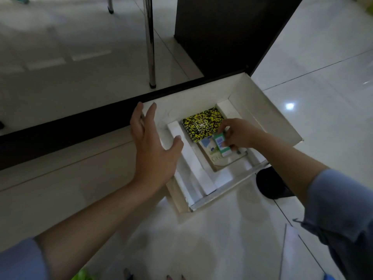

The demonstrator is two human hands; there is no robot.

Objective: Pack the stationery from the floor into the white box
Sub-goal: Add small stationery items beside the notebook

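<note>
- Left of centre, our left hand (153, 146) hovers with its grip wide, fingers spread and holding nothing. It sits over the left wall of the white box (268, 118); we cannot tell whether it touches the rim.
- In the middle of the frame the box lies open on the floor (222, 239). Inside, a white insert (191, 164) runs along its left side.
- Beside the insert lies a yellow-and-black notebook (201, 124), flat on the bottom, with a pale booklet (220, 158) just below it, partly overlapped.
- Right of centre, our right hand (240, 134) pinches a small green-and-white carton (222, 146) by its upper end, low over the booklet.
- We judge the carton light and stiff, thin card that would dent if squeezed; holding it by the narrow sides suits it best.
- The notebook looks stiff and flat, best lifted by an edge.
</note>
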